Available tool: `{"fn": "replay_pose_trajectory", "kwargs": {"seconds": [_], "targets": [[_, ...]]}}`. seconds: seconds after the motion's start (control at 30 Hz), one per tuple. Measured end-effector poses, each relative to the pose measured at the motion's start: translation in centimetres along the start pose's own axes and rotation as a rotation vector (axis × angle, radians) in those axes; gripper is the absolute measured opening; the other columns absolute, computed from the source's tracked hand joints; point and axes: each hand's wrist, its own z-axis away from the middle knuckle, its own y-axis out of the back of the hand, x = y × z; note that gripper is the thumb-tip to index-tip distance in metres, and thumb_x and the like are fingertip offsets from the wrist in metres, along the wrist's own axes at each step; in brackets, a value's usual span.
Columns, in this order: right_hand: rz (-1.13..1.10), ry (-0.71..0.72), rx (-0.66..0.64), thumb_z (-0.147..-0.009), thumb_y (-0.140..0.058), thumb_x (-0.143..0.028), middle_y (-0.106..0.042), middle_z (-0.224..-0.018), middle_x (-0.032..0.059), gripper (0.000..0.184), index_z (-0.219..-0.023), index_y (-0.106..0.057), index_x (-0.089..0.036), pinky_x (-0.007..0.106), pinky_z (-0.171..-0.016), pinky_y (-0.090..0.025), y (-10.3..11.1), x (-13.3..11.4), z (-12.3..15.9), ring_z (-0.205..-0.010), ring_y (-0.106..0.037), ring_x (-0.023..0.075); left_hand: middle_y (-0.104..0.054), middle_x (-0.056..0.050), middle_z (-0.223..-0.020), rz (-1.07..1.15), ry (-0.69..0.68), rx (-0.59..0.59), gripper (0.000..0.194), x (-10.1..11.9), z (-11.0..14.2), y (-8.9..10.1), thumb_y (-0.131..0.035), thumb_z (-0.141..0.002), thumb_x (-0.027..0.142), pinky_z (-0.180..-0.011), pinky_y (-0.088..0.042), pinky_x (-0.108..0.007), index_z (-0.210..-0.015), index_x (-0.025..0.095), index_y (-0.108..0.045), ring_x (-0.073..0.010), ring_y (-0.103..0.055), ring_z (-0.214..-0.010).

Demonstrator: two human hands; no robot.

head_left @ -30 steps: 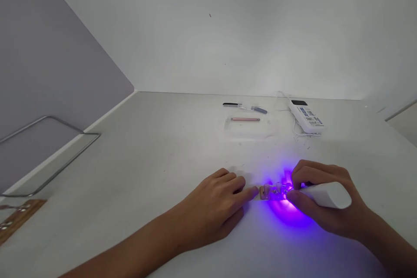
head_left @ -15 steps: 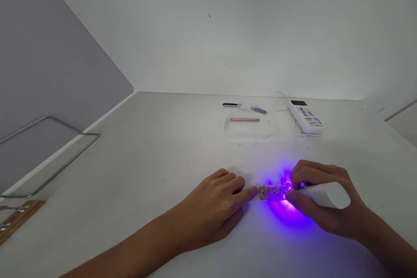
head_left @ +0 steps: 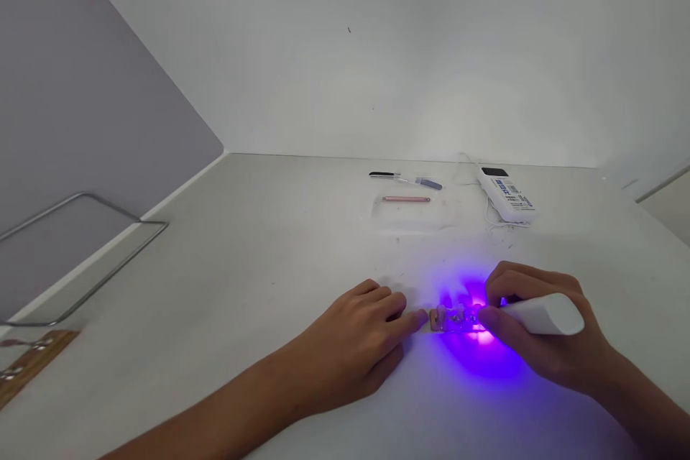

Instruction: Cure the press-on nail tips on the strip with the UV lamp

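Note:
My right hand (head_left: 544, 327) is closed around a white handheld UV lamp (head_left: 555, 315), tilted with its lit end down at the left. Violet light falls on the right part of a narrow strip (head_left: 438, 319) that carries several small glossy pieces, which look like press-on nails. The lamp's tip and the strip's right end are partly hidden by my right fingers. My left hand (head_left: 371, 338) rests on the table with the index finger stretched out, its tip touching the strip's left end. The thumb is apart from that finger, and the other fingers are bent.
Toward the back of the white table (head_left: 242, 244) lie a pink pen-like stick (head_left: 406, 199) and a slim tool with dark ends (head_left: 428, 184). A white device with a dark screen (head_left: 507, 194) and a cable lies behind my right hand. At left are a metal wire frame (head_left: 116, 277) and a wooden piece (head_left: 40, 363).
My right hand and the UV lamp have shifted slightly to the right and up, and the violet glow has moved a little. My left hand stays at the strip's left end.

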Motion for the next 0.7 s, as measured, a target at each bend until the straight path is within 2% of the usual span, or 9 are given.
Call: {"fn": "replay_pose_trajectory", "kwargs": {"seconds": [0.7], "targets": [[-0.016, -0.035, 0.012, -0.093, -0.065, -0.022, -0.058, -0.059, -0.0022, 0.024, -0.07, -0.06, -0.02, 0.023, -0.041, -0.04, 0.04, 0.1, -0.01, -0.046, -0.05, 0.0102, -0.056, -0.001, -0.084, -0.019, -0.011, 0.025, 0.033, -0.03, 0.05, -0.19, -0.043, -0.098, 0.01, -0.075, -0.043, -0.035, -0.126, 0.02, -0.055, -0.0201, -0.054, -0.069]]}}
